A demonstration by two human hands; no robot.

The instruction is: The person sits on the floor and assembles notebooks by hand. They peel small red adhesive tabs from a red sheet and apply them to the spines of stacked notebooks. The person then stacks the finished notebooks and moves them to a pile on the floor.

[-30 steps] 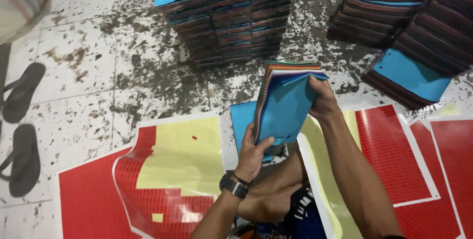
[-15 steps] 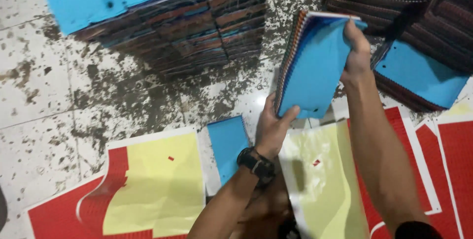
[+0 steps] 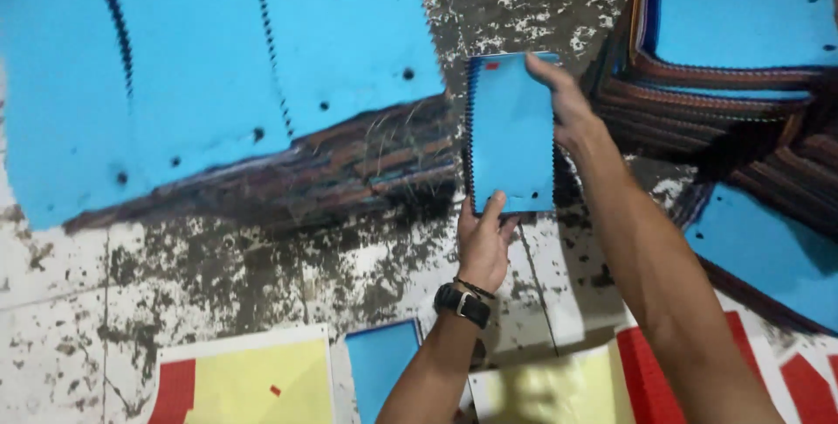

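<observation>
I hold a small stack of blue-covered spiral notebooks (image 3: 511,131) up in front of me with both hands. My left hand (image 3: 483,241), with a black watch on its wrist, grips the bottom edge. My right hand (image 3: 563,105) grips the top right corner. The stack hangs above the stained floor, just right of a tall pile of blue-covered notebooks (image 3: 218,83) and left of another such pile (image 3: 742,48).
A further blue-topped pile (image 3: 768,249) lies at the right. On the mottled floor (image 3: 218,284) near me lie red and yellow printed sheets (image 3: 253,380), a single blue cover (image 3: 380,363) and another red sheet (image 3: 663,372).
Both hands have lifted the notebook stack up and forward, from over the printed sheets to between the tall piles. The view has followed closer to the piles.
</observation>
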